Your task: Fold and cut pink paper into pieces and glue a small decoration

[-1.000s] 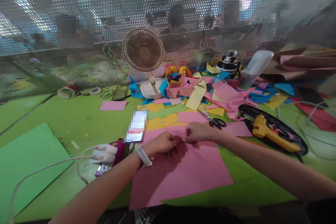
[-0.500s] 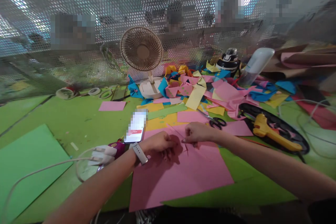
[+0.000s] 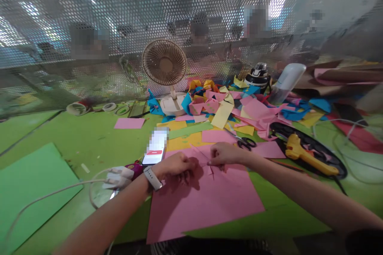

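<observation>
My left hand (image 3: 176,165), with a white watch on its wrist, rests with curled fingers on a large pink paper sheet (image 3: 206,199) that lies on the green table. My right hand (image 3: 223,154) is closed in a pinch on a thin pink strip or folded edge of paper (image 3: 209,163) just above that sheet. The two hands sit a few centimetres apart. What the left fingers hold, if anything, is hidden.
A phone (image 3: 154,148) stands left of my hands beside a white cable and plug (image 3: 118,176). Scissors (image 3: 247,142), a yellow glue gun (image 3: 305,155) on a black tray, a small fan (image 3: 165,72), tape rolls (image 3: 76,108) and a heap of coloured paper scraps (image 3: 236,105) lie beyond. A perforated screen (image 3: 119,28) stands behind.
My hands have drawn slightly apart, and the pinched pink strip now shows between them. The view shifted a little.
</observation>
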Demonstrator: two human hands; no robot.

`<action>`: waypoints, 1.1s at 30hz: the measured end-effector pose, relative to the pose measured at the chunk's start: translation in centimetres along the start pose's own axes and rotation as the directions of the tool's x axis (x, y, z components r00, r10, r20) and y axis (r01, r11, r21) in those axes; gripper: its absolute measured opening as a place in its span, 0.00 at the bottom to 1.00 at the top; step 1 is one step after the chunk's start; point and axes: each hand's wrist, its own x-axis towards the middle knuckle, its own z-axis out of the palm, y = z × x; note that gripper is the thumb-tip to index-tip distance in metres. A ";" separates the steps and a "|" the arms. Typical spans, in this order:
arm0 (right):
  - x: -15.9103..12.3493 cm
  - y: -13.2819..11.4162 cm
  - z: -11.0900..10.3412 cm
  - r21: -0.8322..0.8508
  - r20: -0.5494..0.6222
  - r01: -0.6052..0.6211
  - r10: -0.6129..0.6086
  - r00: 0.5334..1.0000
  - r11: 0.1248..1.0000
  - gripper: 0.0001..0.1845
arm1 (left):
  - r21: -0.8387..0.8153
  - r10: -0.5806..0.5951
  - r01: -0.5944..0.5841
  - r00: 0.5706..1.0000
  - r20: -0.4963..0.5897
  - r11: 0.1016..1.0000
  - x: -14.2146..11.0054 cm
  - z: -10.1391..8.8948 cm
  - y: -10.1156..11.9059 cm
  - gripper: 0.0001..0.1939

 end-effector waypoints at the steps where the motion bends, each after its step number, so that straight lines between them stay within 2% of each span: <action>1: -0.2 -0.1 0.0 -0.017 -0.008 0.007 -0.008 1.000 1.000 0.14 | -0.025 0.018 -0.019 0.999 -0.041 0.999 0.0 0.0 0.1 0.23; 4: -1.1 -0.5 -0.1 -0.110 -0.088 0.018 -0.027 0.996 0.994 0.11 | -0.097 0.081 -0.101 0.977 -0.195 0.990 0.2 -0.2 0.6 0.22; 7: -2.5 -1.0 0.1 -0.256 -0.221 -0.003 -0.055 0.974 0.967 0.08 | -0.115 0.123 -0.162 0.950 -0.288 0.980 0.2 -0.3 1.2 0.22; 11: -4.0 -1.6 1.1 -0.419 -0.323 -0.056 -0.091 0.942 0.906 0.05 | -0.127 0.155 -0.211 0.924 -0.349 0.969 0.6 -0.2 1.8 0.21; 17: -3.9 -0.9 2.3 -0.521 -0.351 -0.068 -0.141 0.926 0.851 0.06 | -0.145 0.181 -0.262 0.891 -0.417 0.954 1.4 0.2 2.1 0.20; 22: -3.8 -0.2 1.6 -0.510 -0.419 -0.104 -0.142 0.897 0.854 0.06 | -0.193 0.189 -0.287 0.893 -0.408 0.938 1.9 1.1 2.0 0.26; 26: -4.0 -0.3 1.7 -0.482 -0.537 -0.150 -0.156 0.829 0.864 0.06 | -0.316 0.222 -0.323 0.923 -0.316 0.892 2.7 3.2 2.2 0.23; 30: -4.0 -0.2 2.7 -0.543 -0.578 -0.126 -0.261 0.773 0.830 0.05 | -0.428 0.248 -0.359 0.923 -0.293 0.830 3.6 4.9 2.4 0.21; 33: -3.9 -0.1 3.4 -0.570 -0.567 -0.052 -0.347 0.747 0.820 0.06 | -0.450 0.255 -0.381 0.914 -0.316 0.808 3.7 5.3 2.1 0.19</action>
